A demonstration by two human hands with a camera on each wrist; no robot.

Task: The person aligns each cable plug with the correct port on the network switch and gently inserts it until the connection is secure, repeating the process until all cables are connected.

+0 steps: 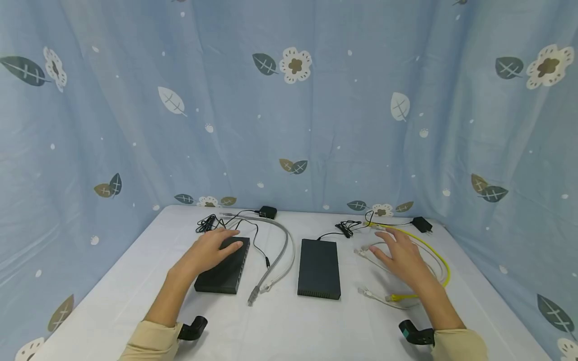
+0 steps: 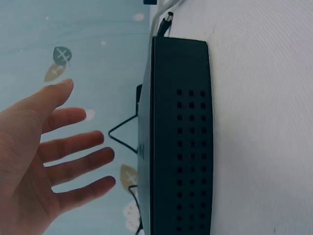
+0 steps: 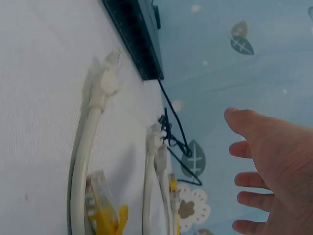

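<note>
White table (image 1: 280, 331) before a blue, leaf-printed curtain (image 1: 343, 125)

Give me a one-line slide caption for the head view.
Left hand over one black box, right hand above white cables and a yellow cable, second black box between.

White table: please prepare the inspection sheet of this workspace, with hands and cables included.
Surface: white table, looks flat.
Job's things: left black box, right black box, lying flat; left adapter, right adapter near far edge.
Clutter: nothing seen beyond listed things.
Hands: left hand above left black box, right hand above pale cables; both hold nothing.
Cables: grey cable, white cable between boxes; yellow cable at right; black plug loose beside left black box.
Surroundings: blue curtain behind and at both sides.
</note>
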